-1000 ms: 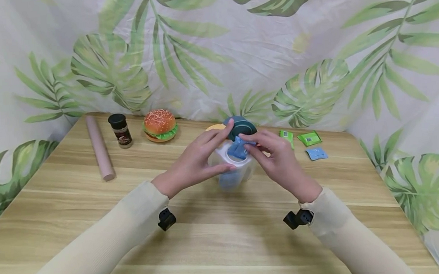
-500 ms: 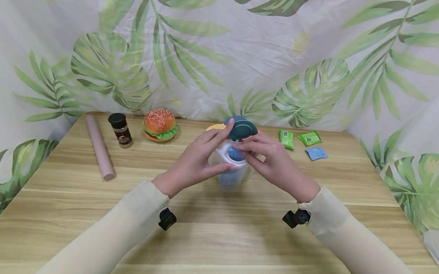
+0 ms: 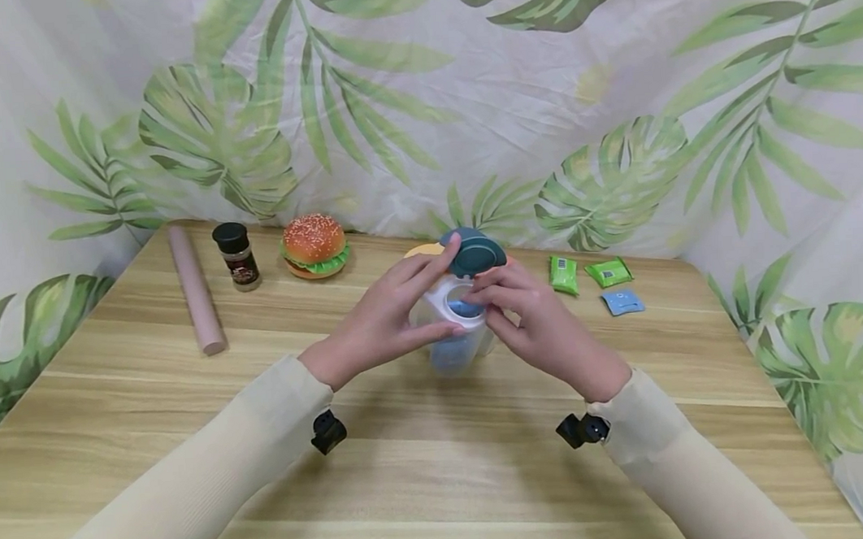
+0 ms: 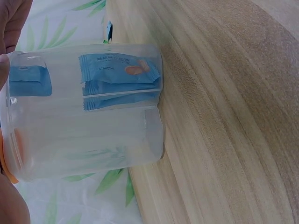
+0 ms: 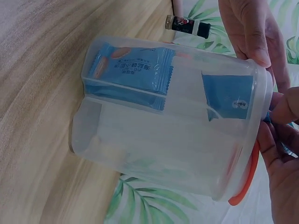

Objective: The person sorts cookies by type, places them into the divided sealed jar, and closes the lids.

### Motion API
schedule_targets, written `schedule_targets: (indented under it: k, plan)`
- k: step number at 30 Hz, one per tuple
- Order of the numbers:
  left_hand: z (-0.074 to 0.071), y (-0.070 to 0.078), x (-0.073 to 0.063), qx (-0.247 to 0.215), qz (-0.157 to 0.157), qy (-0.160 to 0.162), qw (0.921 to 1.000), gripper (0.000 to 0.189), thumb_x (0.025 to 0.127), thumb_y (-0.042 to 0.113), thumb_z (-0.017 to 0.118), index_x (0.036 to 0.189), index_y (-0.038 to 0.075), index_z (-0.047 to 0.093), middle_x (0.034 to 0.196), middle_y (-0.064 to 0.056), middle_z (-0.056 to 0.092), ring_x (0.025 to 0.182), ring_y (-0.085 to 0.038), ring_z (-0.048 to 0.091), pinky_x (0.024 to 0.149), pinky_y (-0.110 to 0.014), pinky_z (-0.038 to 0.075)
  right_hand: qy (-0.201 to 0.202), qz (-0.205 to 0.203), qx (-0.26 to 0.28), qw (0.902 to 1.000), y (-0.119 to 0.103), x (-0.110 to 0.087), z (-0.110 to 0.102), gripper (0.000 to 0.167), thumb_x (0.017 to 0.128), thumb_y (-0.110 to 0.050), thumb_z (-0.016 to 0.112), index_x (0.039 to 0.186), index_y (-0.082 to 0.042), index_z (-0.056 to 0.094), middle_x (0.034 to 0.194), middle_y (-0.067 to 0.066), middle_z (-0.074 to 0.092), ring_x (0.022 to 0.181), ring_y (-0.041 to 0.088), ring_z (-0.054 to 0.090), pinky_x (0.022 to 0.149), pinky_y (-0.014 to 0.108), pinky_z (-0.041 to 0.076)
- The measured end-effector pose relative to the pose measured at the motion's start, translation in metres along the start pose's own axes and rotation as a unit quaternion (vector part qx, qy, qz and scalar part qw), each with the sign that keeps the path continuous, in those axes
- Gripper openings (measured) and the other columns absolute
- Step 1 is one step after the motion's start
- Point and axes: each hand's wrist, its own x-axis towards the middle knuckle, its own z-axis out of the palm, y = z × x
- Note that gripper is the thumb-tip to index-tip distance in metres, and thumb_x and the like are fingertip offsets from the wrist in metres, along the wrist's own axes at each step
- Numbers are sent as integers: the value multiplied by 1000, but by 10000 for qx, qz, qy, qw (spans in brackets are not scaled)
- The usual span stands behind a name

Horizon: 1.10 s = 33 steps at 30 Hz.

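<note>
A clear plastic storage canister (image 3: 450, 354) with a white top stands mid-table, its dark green flap (image 3: 475, 255) raised. My left hand (image 3: 386, 325) grips the canister's top from the left, thumb on the near side and fingers by the flap. At the round opening, my right hand (image 3: 544, 329) pinches the end of a blue snack packet (image 5: 229, 95), most of which hangs inside below the rim. Other blue packets (image 4: 119, 77) lie at the bottom of the same compartment. The neighbouring compartment shows see-through walls with nothing visible inside. An orange flap (image 5: 247, 179) is at the top's edge.
Two green packets (image 3: 564, 275) and another blue packet (image 3: 623, 302) lie back right. A toy hamburger (image 3: 316, 247), a black-capped spice jar (image 3: 236, 258) and a pink rod (image 3: 197, 290) are at the back left. A leaf-patterned curtain (image 3: 393, 100) hangs behind the table.
The blue packet in my right hand has gone down from above the opening into the canister, and my right fingers have lowered to the rim. My left hand has stayed in place.
</note>
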Motion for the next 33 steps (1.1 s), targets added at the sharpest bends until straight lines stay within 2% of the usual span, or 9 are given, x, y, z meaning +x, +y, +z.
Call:
schedule_targets:
  k: [9,13,19,24,27,30,33]
  plan:
    - [1,0,-1,48,27,37,10000,104,89,35,85,169,20,21,145,-13,57,133,-26,55,113,-45,49,-119,-197,-398,9989,-2,-3,1,27,95,11,64,115,1,79,120,13,72,122,32,61,105,47,54]
    - [1,0,-1,43,66,54,10000,104,89,35,86,169,18,22,144,-13,58,132,-26,56,111,-45,50,-272,-306,-664,9970,-3,-4,2,25,96,9,64,112,-1,80,120,12,72,123,33,58,111,51,48]
    - [0,0,0,58,63,51,10000,102,89,33,85,169,18,22,144,-12,57,132,-25,55,113,-44,49,-279,-284,-629,9972,-2,-4,4,24,96,9,62,110,0,80,119,13,72,124,33,58,117,55,40]
    - [1,-1,0,71,105,56,9999,104,89,33,85,169,18,21,144,-12,58,132,-25,56,113,-44,49,30,-379,-311,9988,3,-7,4,25,94,11,64,111,0,79,121,14,73,124,32,60,110,49,49]
    - [0,-1,-1,78,135,86,9998,103,89,33,86,169,17,22,143,-13,58,132,-25,56,113,-45,49,301,-457,60,9985,5,-9,3,27,93,14,63,111,0,78,122,16,73,124,32,63,107,36,53]
    - [0,-1,-1,52,144,89,9998,102,89,32,86,168,16,23,142,-12,59,130,-24,56,112,-44,49,715,-536,290,9956,12,-15,-2,29,91,18,61,108,1,78,116,16,74,115,30,67,99,20,54]
    - [-1,-1,-1,39,130,80,9999,101,89,32,86,168,14,24,141,-12,60,130,-24,56,112,-43,49,1309,-433,335,9899,23,-24,-11,29,90,21,59,101,2,78,105,17,76,101,22,69,91,12,51]
